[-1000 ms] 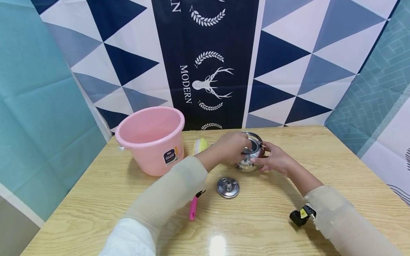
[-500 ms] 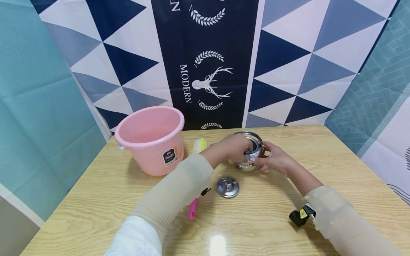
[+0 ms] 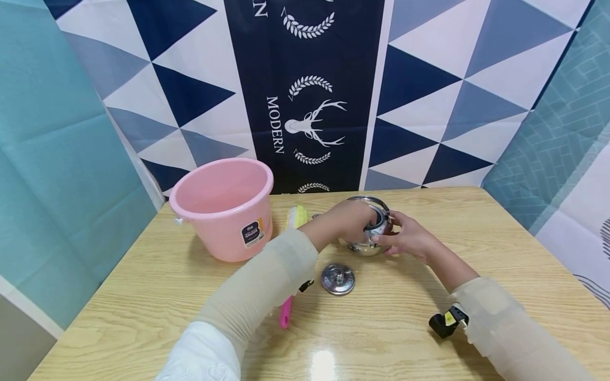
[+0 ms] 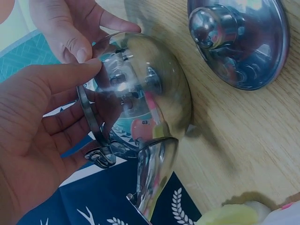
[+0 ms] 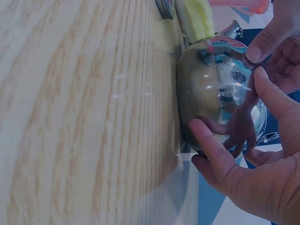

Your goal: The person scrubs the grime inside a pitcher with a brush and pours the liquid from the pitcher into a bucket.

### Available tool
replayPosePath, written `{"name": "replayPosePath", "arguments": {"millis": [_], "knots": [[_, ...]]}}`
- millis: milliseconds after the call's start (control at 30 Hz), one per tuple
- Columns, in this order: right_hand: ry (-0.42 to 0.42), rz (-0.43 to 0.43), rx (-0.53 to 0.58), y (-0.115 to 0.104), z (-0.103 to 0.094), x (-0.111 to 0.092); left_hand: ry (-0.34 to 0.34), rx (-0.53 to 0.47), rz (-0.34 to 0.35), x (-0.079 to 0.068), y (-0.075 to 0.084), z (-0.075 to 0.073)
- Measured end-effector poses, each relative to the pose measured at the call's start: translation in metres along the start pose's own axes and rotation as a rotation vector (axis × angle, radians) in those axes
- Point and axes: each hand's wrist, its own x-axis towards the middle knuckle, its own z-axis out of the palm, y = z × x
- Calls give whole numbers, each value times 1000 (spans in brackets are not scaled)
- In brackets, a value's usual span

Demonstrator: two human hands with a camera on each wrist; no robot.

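Observation:
A shiny round metal teapot (image 3: 366,248) with a spout and a hoop handle (image 4: 89,115) stands upright on the wooden table, its top uncovered. My left hand (image 3: 350,219) reaches over the opening from the left. In the left wrist view its thumb (image 4: 84,72) presses at the rim, while the other fingers curl behind the handle; what the fingertips meet inside is hidden. From the right, my right hand (image 3: 407,238) grips the pot's side, thumb near the rim and fingers (image 5: 211,145) spread along the belly. The knobbed metal lid (image 3: 338,279) lies in front of the pot.
To the left stands a pink bucket (image 3: 224,235). A brush with yellow bristles (image 3: 298,216) and a pink handle (image 3: 285,313) lies partly under my left forearm. A patterned cloth backdrop (image 3: 405,106) rises behind the table's far edge.
My left hand has shifted slightly left and down over the teapot opening. A perforated metal piece seen under its fingers a second ago is now out of sight. The right hand stays put.

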Motion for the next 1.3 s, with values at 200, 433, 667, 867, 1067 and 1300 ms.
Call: {"name": "replayPosePath", "arguments": {"millis": [200,433,667,867,1067,1300], "knots": [[1,-5,6,0,1,0,1,11,-7,2,-1,2],[-15,-14,12,-1,3,0,38,58,18,3,0,2],[-12,-13,14,-1,3,-1,43,57,30,1,0,1],[-15,-12,4,-1,2,0,75,55,35,-3,0,-2],[-14,-10,0,-2,1,-1,106,92,43,-4,-1,-3],[-20,-16,1,-3,3,-3,133,123,48,-7,-1,-4]]}}
